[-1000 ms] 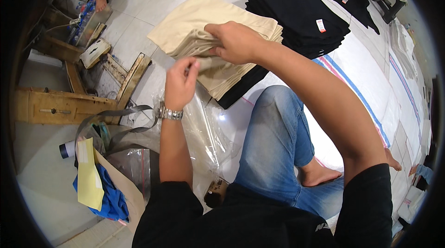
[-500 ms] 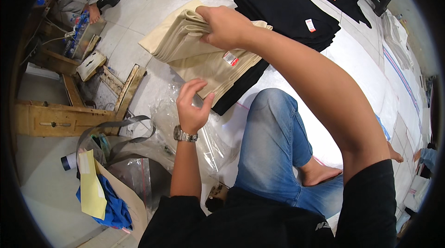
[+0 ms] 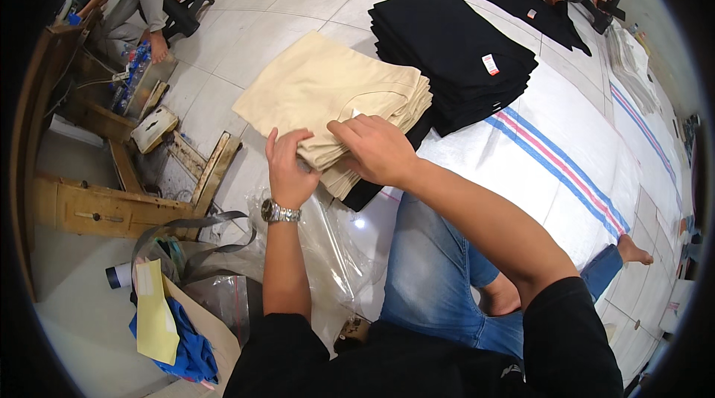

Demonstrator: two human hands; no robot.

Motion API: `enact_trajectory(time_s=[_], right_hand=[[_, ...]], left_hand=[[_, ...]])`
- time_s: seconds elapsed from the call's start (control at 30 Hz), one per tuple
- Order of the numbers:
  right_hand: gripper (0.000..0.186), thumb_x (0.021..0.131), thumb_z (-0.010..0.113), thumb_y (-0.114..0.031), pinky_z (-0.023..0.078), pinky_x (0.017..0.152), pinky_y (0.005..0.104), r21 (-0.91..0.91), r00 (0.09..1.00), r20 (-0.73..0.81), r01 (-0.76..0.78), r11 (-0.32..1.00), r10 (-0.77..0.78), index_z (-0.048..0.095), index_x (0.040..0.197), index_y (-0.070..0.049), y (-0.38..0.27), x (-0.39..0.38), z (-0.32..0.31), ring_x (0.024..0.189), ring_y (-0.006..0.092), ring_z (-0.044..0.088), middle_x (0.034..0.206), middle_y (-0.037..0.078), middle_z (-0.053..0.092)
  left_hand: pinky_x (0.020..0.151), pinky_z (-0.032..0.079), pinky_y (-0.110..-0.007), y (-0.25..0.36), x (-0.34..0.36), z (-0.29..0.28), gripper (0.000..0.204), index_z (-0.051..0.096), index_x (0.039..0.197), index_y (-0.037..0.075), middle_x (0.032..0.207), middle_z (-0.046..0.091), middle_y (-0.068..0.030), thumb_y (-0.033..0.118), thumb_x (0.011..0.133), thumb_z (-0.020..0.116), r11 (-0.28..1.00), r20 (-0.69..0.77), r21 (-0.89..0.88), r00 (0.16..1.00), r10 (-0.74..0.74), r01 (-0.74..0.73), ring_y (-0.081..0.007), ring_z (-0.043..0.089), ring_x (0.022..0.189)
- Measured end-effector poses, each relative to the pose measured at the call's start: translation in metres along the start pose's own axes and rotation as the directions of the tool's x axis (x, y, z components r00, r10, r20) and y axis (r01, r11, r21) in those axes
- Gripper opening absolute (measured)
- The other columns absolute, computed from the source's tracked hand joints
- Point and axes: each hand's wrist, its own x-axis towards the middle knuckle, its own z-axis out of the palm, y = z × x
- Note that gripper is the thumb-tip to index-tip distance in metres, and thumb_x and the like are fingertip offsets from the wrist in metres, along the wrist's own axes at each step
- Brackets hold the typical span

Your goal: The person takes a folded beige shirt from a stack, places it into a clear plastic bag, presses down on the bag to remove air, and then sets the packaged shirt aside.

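A stack of folded beige shirts (image 3: 328, 70) lies in front of me, on top of dark folded cloth (image 3: 360, 194) that peeks out along its near edge. My left hand (image 3: 292, 169), with a metal watch at the wrist, grips the stack's near left corner, fingers above and thumb at the edge. Close beside it, my right hand (image 3: 378, 151) pinches the near edge of the upper layers. A pale tag partly shows behind the right fingers. Just beyond, to the right, sits a stack of folded black shirts (image 3: 454, 40) with a red and white tag on top.
Clear plastic bags (image 3: 316, 249) lie left of my knee. Farther left stand a wooden frame (image 3: 216, 174) and a bag with blue cloth (image 3: 186, 346). A white striped sheet (image 3: 521, 167) covers the floor at right. Two people sit at the far side, one near a black garment (image 3: 514, 7).
The lifted beige layers now lie flat. My right hand has come from the far part of the stack to its near edge, and my left hand has closed on the corner.
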Motion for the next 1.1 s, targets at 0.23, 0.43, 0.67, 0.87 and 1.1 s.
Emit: enact_trajectory(time_s=[0.23,0.43,0.67,0.87,1.1], right_hand=[[0.102,0.054,0.091,-0.029,0.035,0.107,0.0484,-0.094,0.964,-0.258,-0.09,0.992,0.063,0.041,0.14,-0.006,0.044,-0.048,-0.02,0.124,0.0335,0.049,0.132,0.015,0.051],[0.098,0.064,0.084,-0.025,0.025,0.117,0.0477,-0.238,0.967,-0.242,-0.134,0.962,0.074,0.034,0.147,-0.011,0.055,-0.022,-0.024,0.138,0.0289,0.039,0.141,0.01,0.049],[0.037,0.07,0.069,-0.003,0.031,0.113,0.048,-0.281,0.941,-0.32,-0.207,0.937,0.111,0.062,0.106,-0.009,0.108,0.011,-0.05,0.119,0.0251,0.056,0.108,0.009,0.066],[0.046,0.072,0.072,-0.006,0.047,0.099,0.0408,0.089,0.774,-0.634,0.066,0.994,0.005,0.06,0.116,-0.005,0.055,-0.012,-0.16,0.105,0.0241,0.064,0.107,0.012,0.067],[0.074,0.075,0.074,0.004,0.051,0.098,0.0353,0.352,0.635,-0.766,0.285,0.892,0.099,0.036,0.139,0.005,-0.019,-0.138,-0.311,0.108,0.0256,0.065,0.117,0.02,0.065]], left_hand=[[0.108,0.037,-0.051,0.005,-0.018,0.009,0.051,0.061,0.107,0.008,0.107,0.069,-0.0084,0.0,0.059,0.078,0.993,-0.042,-0.053,0.994,0.104,-0.106,-0.0297,0.064,0.103],[0.09,0.049,-0.043,-0.013,0.006,-0.011,0.042,0.062,0.108,0.001,0.103,0.068,-0.0154,-0.002,0.067,0.068,0.984,-0.14,-0.165,0.986,-0.086,0.062,-0.034,0.064,0.099],[0.083,0.05,-0.03,-0.014,0.084,-0.05,0.032,0.06,0.115,-0.006,0.105,0.069,-0.0125,-0.004,0.083,0.066,0.935,-0.224,-0.354,0.972,-0.067,-0.017,-0.018,0.064,0.098],[0.095,0.044,-0.03,0.045,0.126,-0.108,0.03,0.057,0.121,-0.005,0.116,0.065,-0.0098,0.003,0.093,0.065,0.832,-0.469,-0.474,0.882,0.037,-0.287,-0.0148,0.058,0.106],[0.092,0.049,-0.032,0.159,0.12,-0.073,0.03,0.056,0.122,-0.006,0.118,0.064,-0.0146,0.015,0.101,0.051,0.5,-0.21,-0.855,0.974,-0.091,-0.137,-0.0197,0.063,0.105]])
